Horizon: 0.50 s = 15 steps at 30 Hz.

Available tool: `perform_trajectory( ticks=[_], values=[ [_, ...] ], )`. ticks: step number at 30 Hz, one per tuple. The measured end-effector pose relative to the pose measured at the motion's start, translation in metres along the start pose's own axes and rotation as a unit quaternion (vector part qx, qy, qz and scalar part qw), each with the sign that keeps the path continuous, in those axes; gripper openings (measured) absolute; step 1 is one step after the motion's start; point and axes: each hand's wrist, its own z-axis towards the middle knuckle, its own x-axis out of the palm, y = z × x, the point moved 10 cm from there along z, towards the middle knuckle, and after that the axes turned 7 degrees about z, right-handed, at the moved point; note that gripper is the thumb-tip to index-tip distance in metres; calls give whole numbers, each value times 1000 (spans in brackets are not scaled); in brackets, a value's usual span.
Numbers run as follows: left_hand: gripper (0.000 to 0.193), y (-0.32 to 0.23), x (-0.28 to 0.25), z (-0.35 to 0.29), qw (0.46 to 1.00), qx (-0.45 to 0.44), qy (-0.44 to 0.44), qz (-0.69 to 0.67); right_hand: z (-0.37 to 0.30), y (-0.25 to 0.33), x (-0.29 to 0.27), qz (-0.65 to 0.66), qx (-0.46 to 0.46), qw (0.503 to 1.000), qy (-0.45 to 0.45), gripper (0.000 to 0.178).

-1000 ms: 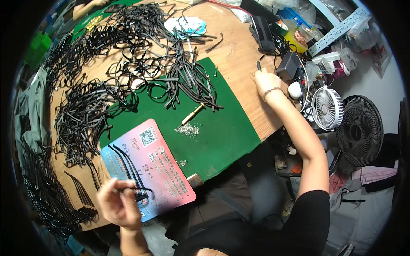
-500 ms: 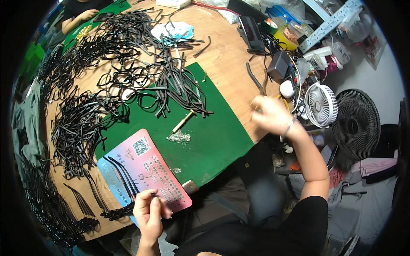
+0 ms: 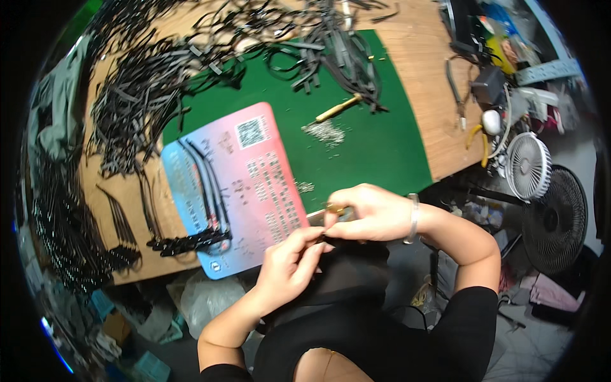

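Observation:
Over the near edge of the table my two hands meet, fingertips together. My left hand (image 3: 289, 264) is closed in a pinch on something small and dark, mostly hidden by the fingers. A brass-coloured tool (image 3: 335, 208) is gripped in my right hand (image 3: 375, 213); only a bit of it shows, so its kind is unclear. Just left of the hands lies a pink and blue printed card (image 3: 254, 184) with several black cords (image 3: 210, 184) across it. A brass rod-shaped tool (image 3: 337, 109) rests on the green mat (image 3: 382, 146), beside a pile of tiny silvery pieces (image 3: 326, 132).
Heaps of black cords (image 3: 133, 89) cover the left and far side of the table. Pliers (image 3: 457, 89), a yellow-handled tool (image 3: 480, 143) and a white fan (image 3: 528, 167) are at the right, with a black fan (image 3: 555, 219) beyond. A clear plastic bag (image 3: 207, 302) hangs below the front edge.
My right hand has come from the table's right side to join my left hand, and now shows a brass-coloured tool. The view has shifted, so the table appears higher.

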Motion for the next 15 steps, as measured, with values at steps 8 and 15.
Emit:
perform_trajectory(
  ticks=[8, 15],
  values=[
    [23, 18, 5, -6, 979, -99, 83, -158, 5, 21, 0, -84, -79, 993, -20, 31],
    [23, 26, 12, 4, 975, -111, 86, -173, 19, -4, -50, -353, -16, 921, -165, 28]
  ],
)
